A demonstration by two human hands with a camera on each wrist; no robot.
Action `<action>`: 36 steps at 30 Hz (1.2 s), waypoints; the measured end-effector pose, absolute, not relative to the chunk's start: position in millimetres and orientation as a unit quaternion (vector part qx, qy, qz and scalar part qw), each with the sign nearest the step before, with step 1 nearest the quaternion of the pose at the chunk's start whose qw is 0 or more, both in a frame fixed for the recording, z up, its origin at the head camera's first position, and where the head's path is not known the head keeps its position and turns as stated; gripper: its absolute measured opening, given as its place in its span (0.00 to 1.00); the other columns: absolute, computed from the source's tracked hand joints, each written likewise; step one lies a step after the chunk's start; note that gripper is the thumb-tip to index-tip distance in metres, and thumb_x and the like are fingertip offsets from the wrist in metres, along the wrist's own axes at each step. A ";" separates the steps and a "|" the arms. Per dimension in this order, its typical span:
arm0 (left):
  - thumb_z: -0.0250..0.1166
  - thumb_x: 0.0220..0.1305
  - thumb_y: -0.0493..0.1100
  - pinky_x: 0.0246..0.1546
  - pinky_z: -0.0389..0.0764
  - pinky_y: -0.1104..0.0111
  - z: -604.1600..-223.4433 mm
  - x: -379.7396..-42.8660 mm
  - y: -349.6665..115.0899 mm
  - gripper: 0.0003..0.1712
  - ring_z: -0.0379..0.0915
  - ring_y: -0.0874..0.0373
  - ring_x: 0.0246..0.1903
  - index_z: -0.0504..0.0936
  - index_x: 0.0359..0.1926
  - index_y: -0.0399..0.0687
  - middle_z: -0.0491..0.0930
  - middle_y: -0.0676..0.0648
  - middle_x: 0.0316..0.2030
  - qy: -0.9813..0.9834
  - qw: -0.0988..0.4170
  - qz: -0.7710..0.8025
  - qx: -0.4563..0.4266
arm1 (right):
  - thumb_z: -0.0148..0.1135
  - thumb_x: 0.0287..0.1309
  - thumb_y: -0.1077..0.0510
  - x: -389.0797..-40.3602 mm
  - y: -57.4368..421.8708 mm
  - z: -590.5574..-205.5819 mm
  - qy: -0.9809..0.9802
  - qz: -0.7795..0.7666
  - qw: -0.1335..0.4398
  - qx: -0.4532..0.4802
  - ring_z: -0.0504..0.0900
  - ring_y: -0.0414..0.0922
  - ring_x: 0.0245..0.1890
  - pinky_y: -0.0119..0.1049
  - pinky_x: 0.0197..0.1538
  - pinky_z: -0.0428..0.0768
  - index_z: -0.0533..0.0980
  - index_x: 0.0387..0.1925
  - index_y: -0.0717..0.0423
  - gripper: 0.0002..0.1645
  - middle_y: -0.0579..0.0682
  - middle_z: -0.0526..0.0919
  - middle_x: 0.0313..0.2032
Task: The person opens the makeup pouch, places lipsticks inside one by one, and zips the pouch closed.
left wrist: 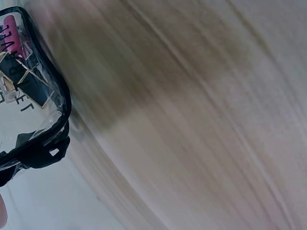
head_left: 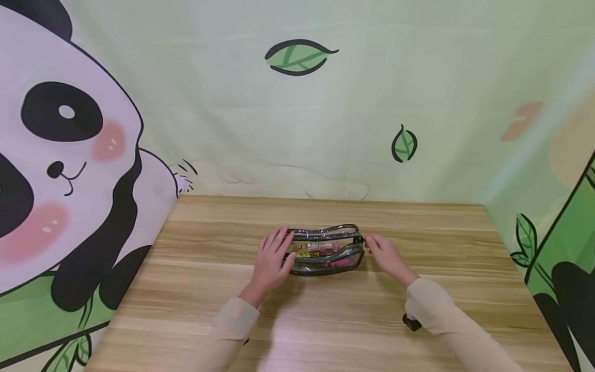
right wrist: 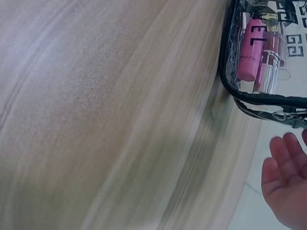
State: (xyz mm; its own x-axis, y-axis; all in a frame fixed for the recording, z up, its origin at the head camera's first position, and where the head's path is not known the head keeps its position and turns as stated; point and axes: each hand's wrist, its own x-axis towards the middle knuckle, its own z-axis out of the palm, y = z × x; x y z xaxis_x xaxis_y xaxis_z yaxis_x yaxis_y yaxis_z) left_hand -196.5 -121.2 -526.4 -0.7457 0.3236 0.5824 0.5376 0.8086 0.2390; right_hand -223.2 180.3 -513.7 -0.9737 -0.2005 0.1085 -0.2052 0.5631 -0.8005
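Note:
A clear cosmetic bag [head_left: 325, 269] with black trim lies on the wooden table. Through its plastic show a pink tube [right wrist: 250, 50], a clear-and-pink lip gloss tube [right wrist: 269, 67] and a dark card with gold lines [left wrist: 24, 79]. My left hand [head_left: 271, 258] rests over the bag's left end, fingers fairly straight and thumb apart. At the other end, my right hand [head_left: 385, 254] pinches the bag's corner by the zipper [right wrist: 283, 115]. Its other fingers are bent in the right wrist view; the exact pinch point is hidden. Only a sliver of the left hand enters the left wrist view.
The wooden table [head_left: 325, 320] extends around the bag. Behind it hangs a pale green backdrop [head_left: 223, 103] with a printed panda at left and leaves. A small black object [head_left: 411, 323] sits under the right sleeve's cuff.

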 end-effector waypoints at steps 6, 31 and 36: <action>0.32 0.64 0.61 0.58 0.56 0.51 -521.2 -200.9 -120.5 0.36 0.59 0.45 0.60 0.67 0.59 0.42 0.64 0.43 0.61 -0.915 0.262 -0.185 -0.244 | 0.38 0.65 0.57 -226.2 180.7 -515.1 -0.854 0.510 -0.057 0.083 0.76 0.59 0.36 0.47 0.42 0.77 0.72 0.41 0.74 0.23 0.67 0.77 0.35; 0.35 0.63 0.61 0.56 0.62 0.52 -516.8 -206.7 -122.1 0.34 0.64 0.48 0.56 0.69 0.58 0.42 0.70 0.45 0.56 -0.918 0.258 -0.156 -0.255 | 0.33 0.64 0.43 -235.5 182.0 -533.3 -0.757 0.598 -0.262 -0.021 0.74 0.43 0.31 0.36 0.35 0.74 0.72 0.36 0.59 0.28 0.44 0.76 0.27; 0.31 0.62 0.66 0.58 0.59 0.52 -515.2 -204.5 -125.0 0.40 0.60 0.48 0.59 0.63 0.61 0.43 0.65 0.44 0.60 -0.929 0.222 -0.161 -0.249 | 0.37 0.62 0.44 -249.2 187.0 -562.6 -0.737 0.619 -0.268 -0.033 0.74 0.40 0.29 0.33 0.32 0.74 0.74 0.32 0.54 0.23 0.42 0.78 0.26</action>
State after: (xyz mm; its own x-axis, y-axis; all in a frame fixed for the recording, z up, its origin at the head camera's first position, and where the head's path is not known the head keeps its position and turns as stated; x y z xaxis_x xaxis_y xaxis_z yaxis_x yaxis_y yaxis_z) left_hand -204.5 -125.0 -515.2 -0.7778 0.3906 0.4925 0.5335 0.8244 0.1888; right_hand -249.2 187.0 -562.6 -0.8543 -0.2833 -0.4357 0.3802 0.2309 -0.8956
